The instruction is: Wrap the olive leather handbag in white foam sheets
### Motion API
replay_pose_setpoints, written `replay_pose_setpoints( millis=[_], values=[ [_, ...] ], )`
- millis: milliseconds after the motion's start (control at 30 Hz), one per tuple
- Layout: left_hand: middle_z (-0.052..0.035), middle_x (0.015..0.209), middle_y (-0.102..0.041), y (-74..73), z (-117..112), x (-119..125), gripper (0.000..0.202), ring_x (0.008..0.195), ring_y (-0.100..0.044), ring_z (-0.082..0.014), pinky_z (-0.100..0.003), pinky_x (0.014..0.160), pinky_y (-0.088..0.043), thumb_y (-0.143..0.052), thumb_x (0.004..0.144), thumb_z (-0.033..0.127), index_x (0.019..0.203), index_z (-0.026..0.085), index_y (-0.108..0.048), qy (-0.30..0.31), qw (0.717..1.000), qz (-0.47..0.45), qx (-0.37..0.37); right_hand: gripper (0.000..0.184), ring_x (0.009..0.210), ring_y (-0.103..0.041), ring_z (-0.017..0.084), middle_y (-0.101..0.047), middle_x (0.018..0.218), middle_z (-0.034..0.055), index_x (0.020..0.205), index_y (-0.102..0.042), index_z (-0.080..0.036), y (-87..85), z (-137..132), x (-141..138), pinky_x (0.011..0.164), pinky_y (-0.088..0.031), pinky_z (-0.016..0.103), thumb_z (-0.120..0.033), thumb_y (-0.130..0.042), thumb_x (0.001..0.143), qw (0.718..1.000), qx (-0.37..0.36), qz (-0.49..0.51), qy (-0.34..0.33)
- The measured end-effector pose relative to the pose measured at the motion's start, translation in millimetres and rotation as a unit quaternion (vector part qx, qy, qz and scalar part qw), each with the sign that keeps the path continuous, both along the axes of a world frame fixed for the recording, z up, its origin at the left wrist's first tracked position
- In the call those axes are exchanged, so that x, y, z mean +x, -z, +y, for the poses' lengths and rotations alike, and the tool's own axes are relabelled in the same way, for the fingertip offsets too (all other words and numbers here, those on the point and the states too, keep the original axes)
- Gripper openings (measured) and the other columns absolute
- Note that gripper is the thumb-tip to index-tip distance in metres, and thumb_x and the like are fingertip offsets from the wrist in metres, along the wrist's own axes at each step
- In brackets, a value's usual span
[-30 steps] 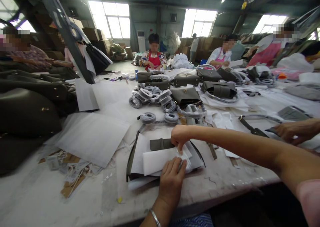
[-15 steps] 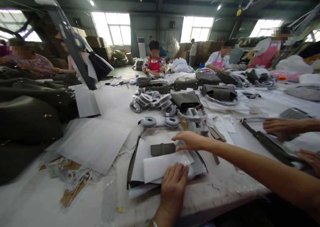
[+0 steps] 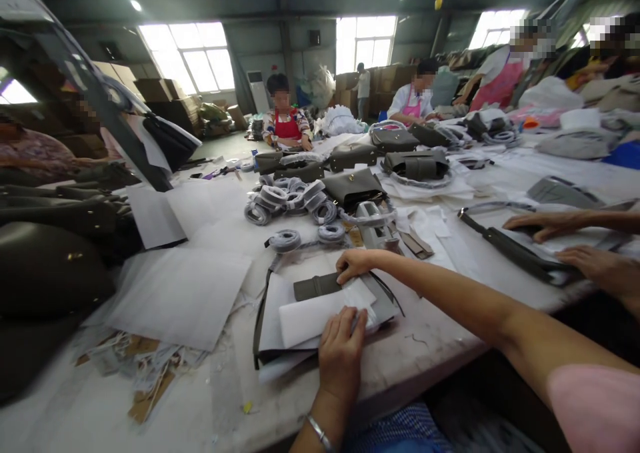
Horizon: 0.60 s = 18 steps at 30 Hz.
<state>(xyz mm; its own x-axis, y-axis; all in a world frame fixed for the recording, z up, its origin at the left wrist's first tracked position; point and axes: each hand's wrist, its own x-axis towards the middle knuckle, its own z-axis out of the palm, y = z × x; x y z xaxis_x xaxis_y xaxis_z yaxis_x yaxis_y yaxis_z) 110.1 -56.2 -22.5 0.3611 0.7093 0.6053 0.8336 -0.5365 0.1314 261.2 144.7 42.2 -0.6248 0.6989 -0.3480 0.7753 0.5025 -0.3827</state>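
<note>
A dark olive leather band [image 3: 315,288] with a raised loop across its middle lies on a flat bag [image 3: 259,323], which is covered in pale wrapping sheets. My right hand [image 3: 354,266] reaches in from the right, its fingers closed at the band's right end. Just in front of the band is a folded white foam sheet [image 3: 305,323] with clear plastic at its right side. On that sheet's right part rests my left hand [image 3: 343,350], palm down, fingers extended and thumb apart. Whatever lies under the left palm is hidden.
Wrapped strap coils [image 3: 285,240], a grey tape dispenser [image 3: 375,226] and an olive bag [image 3: 355,186] stand beyond. Foam sheets [image 3: 175,300] and tags [image 3: 150,380] lie left. At right, a co-worker's hands [image 3: 555,225] handle another bag [image 3: 525,253].
My right hand has closed from spread fingers onto the band's right end. My left hand stays on the foam sheet. The view has swung to the right.
</note>
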Motion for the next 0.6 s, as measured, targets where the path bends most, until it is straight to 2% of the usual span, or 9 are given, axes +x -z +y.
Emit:
replay_pose_setpoints(
  millis=[100, 200, 300, 367, 467, 600],
  values=[
    [-0.0053, 0.123, -0.067, -1.4, 1, -1, 0.052, 0.111, -0.064, -0.0245, -0.039, 0.098, -0.055, -0.075, 0.081, 0.011, 0.129, 0.026, -0.061, 0.002, 1.000, 0.006, -0.001, 0.023, 0.086, -0.068, 0.021, -0.076, 0.093, 0.0060, 0.098, -0.078, -0.017, -5.8, -26, 6, 0.079, -0.048, 0.027, -0.031, -0.061, 0.092, 0.996, 0.066, 0.046, 0.048],
    [-0.0056, 0.125, -0.067, -3.6, 1, -2, 0.047, 0.113, -0.063, -0.0247, -0.041, 0.099, -0.054, -0.071, 0.085, 0.014, 0.130, 0.025, -0.060, 0.013, 1.000, 0.002, -0.014, 0.032, 0.112, -0.062, 0.025, -0.070, 0.120, 0.0113, 0.120, -0.070, -0.016, -7.2, -81, 15, 0.102, -0.042, 0.038, -0.024, -0.048, 0.098, 0.980, 0.141, 0.101, 0.093],
    [-0.0065, 0.132, -0.064, -8.6, 0, -4, 0.038, 0.118, -0.061, -0.0238, -0.042, 0.104, -0.052, -0.062, 0.093, 0.019, 0.131, 0.022, -0.059, 0.034, 0.998, -0.006, -0.043, 0.039, 0.127, -0.054, 0.025, -0.063, 0.134, 0.0095, 0.135, -0.059, -0.021, 6.3, -142, 27, 0.116, -0.031, 0.044, -0.032, -0.053, 0.098, 0.965, 0.199, 0.157, 0.062],
    [-0.0060, 0.137, -0.062, -14.4, -1, -10, 0.035, 0.124, -0.058, -0.0220, -0.041, 0.109, -0.048, -0.054, 0.097, 0.021, 0.132, 0.020, -0.058, 0.064, 0.997, 0.009, -0.050, 0.057, 0.138, -0.044, 0.026, -0.054, 0.144, 0.0095, 0.147, -0.046, -0.022, 21.4, -169, 34, 0.119, -0.027, 0.048, -0.034, -0.061, 0.093, 0.954, 0.246, 0.167, 0.028],
    [-0.0039, 0.141, -0.059, -27.8, -3, -34, 0.035, 0.133, -0.050, -0.0215, -0.043, 0.115, -0.042, -0.046, 0.100, 0.021, 0.135, 0.019, -0.056, 0.098, 0.992, 0.071, -0.019, 0.076, 0.144, -0.034, 0.027, -0.044, 0.153, 0.0090, 0.155, -0.030, -0.022, 42.0, -179, 42, 0.120, -0.025, 0.051, -0.023, -0.065, 0.088, 0.942, 0.304, 0.141, -0.003],
    [-0.0073, 0.153, -0.044, -54.0, -8, -85, 0.047, 0.142, -0.038, -0.0271, -0.051, 0.116, -0.039, -0.043, 0.100, 0.015, 0.147, 0.015, -0.041, 0.063, 0.977, 0.205, 0.012, 0.076, 0.143, -0.037, 0.024, -0.044, 0.152, 0.0069, 0.154, -0.031, -0.022, 50.7, -165, 48, 0.122, -0.021, 0.050, -0.002, -0.055, 0.085, 0.929, 0.352, 0.118, -0.020]
  ],
)
